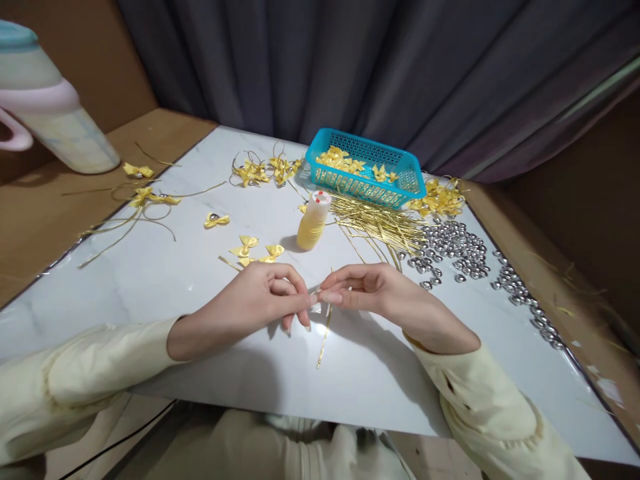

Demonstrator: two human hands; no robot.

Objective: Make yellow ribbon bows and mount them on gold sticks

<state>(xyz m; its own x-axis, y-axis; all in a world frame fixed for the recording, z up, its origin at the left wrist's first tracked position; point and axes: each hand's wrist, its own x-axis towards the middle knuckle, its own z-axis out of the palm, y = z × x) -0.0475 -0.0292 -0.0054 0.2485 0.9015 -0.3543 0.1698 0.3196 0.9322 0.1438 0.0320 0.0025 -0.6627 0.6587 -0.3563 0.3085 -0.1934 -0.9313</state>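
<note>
Over the front middle of the table, my left hand [265, 293] and my right hand [373, 290] meet fingertip to fingertip, both closed in a pinch. A small shiny, silvery-white piece [315, 307] shows at the left thumb and fingers; its shape is mostly hidden. What the right fingertips hold is too small to make out. One gold cord [324, 340] runs past the right fingertips down toward me; whether it is held or lies on the table I cannot tell. Just beyond my left hand lie several yellow ribbon bows [246, 245].
A bottle of yellow liquid [313, 223] stands ahead, before a blue basket [367, 193] of yellow bows. Gold cords [383, 223] lie beside small silver pieces [457, 247] on the right. Corded bows [145, 197] lie left, near a large tumbler [65, 113].
</note>
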